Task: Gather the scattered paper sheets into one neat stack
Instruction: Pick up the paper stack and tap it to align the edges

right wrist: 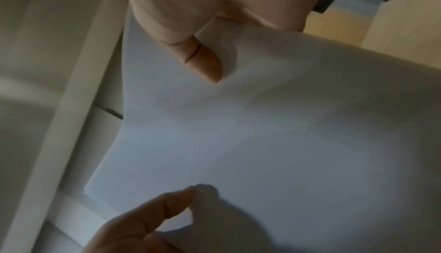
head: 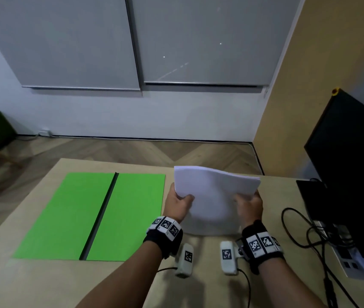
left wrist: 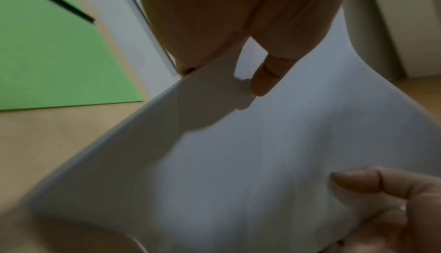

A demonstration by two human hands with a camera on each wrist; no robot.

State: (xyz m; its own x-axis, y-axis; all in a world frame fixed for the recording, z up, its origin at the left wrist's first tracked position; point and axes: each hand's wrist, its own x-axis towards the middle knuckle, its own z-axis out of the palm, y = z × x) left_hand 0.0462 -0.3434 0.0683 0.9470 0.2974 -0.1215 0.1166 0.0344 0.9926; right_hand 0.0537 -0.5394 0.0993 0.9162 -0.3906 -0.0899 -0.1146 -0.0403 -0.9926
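Note:
A bundle of white paper sheets (head: pixel 214 196) stands on its lower edge on the beige table (head: pixel 43 283), leaning away from me with its top curling over. My left hand (head: pixel 177 202) pinches its left edge, thumb on the near face. My right hand (head: pixel 248 204) pinches its right edge the same way. In the left wrist view the paper sheets (left wrist: pixel 238 162) fill the frame, with my left hand (left wrist: pixel 238 40) above and the right hand's thumb at the lower right. In the right wrist view my right hand (right wrist: pixel 203 30) has its thumb pressed on the paper sheets (right wrist: pixel 274 134).
A green mat (head: pixel 83 216) with a black centre strip lies on the table to the left of the paper. A black monitor (head: pixel 352 174), cables (head: pixel 296 232) and a white power strip (head: pixel 352 261) stand at the right. The table's far edge is just behind the paper.

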